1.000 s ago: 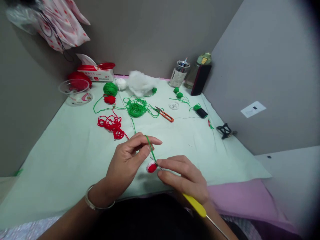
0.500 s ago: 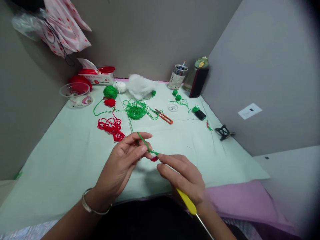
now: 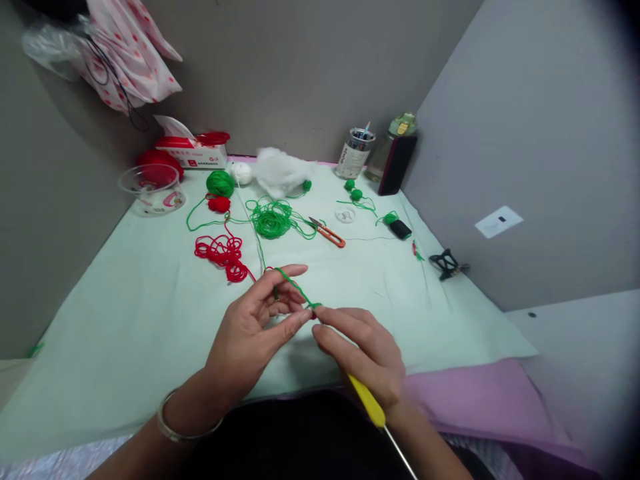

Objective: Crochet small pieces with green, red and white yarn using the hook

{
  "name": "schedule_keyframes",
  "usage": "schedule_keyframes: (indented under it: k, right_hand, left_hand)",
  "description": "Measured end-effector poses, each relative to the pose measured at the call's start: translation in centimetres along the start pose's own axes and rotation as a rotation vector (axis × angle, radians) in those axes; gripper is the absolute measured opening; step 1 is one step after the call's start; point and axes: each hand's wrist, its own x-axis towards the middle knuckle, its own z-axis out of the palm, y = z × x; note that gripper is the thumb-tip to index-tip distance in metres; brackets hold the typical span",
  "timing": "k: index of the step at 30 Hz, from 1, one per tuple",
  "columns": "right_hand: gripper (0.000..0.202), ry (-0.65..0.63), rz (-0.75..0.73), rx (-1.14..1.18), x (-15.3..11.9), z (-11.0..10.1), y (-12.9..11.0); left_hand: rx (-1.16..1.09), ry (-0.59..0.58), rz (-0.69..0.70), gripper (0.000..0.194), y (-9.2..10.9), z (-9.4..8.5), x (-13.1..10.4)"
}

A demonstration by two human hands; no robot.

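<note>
My left hand pinches a small crocheted piece, mostly hidden behind the fingertips, with a bit of dark red showing. Green yarn runs taut over the raised left index finger down to that piece. In my right hand is a crochet hook with a yellow grip, held like a pen. Its tip meets the piece beside my left thumb. A strand of red yarn trails from behind my left hand to a loose red heap on the table.
Beyond my hands lie a green yarn tangle, orange thread snips, white stuffing and a green yarn ball. A plastic tub, tissue box, pen tin and bottle stand along the back. A black clip sits right.
My left thumb has moved right, up to the hook's tip, and now covers most of the piece. The left fingers have spread a little; the right hand has shifted slightly left.
</note>
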Motion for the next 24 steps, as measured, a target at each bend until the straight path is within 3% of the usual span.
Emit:
schedule_keyframes:
  k: [10, 15, 18, 24]
  right_hand:
    - [0.045, 0.134, 0.174, 0.053, -1.5, 1.9, -0.3]
    - [0.047, 0.142, 0.082, -0.065, -1.7, 2.1, 0.1]
    - [0.037, 0.104, 0.168, 0.16, -1.0, 1.4, 0.4]
    - [0.019, 0.265, 0.509, 0.704, 0.0, 1.0, 1.0]
  left_hand:
    - [-0.174, -0.014, -0.076, 0.049, -0.9, 0.8, -0.2]
    - [-0.471, -0.16, -0.276, 0.058, -1.7, 0.9, -0.2]
    - [-0.513, -0.16, -0.344, 0.054, -1.5, 0.3, 0.0]
    - [-0.289, -0.128, -0.189, 0.042, -0.9, -0.6, 0.2]
